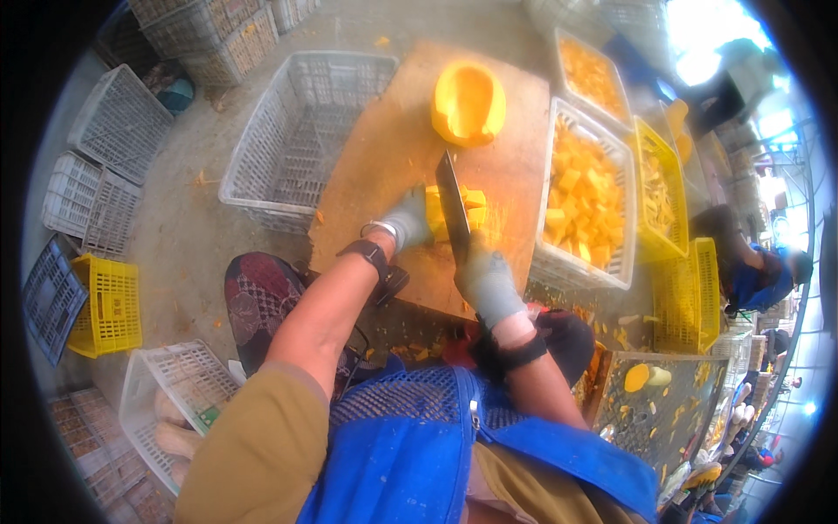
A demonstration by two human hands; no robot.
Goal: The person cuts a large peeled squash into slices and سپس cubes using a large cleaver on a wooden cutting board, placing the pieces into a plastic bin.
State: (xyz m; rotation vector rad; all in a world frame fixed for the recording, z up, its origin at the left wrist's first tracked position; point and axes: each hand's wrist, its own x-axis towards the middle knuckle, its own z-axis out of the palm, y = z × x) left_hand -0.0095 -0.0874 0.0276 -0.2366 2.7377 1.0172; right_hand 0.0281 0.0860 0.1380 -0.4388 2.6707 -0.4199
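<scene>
In my gloved right hand [484, 278] is the handle of a broad-bladed knife [452, 196], its blade pointing away from me over the wooden board [386, 150]. Orange squash flesh, partly cut into chunks [474, 203], lies on the board beside and beneath the blade. My gloved left hand [407, 219] presses against the left side of this squash piece [435, 209]; its fingertips are hard to make out. Farther up the board rests a hollowed squash half [469, 103], cavity facing up.
Right of the board stands a white crate [628, 216] heaped with squash chunks [582, 196], beside yellow crates [684, 295]. At left is a grey plastic crate [268, 137]. Whole squashes [177, 439] lie in a white crate [141, 386] near my left elbow. Another person [759, 275] sits at far right.
</scene>
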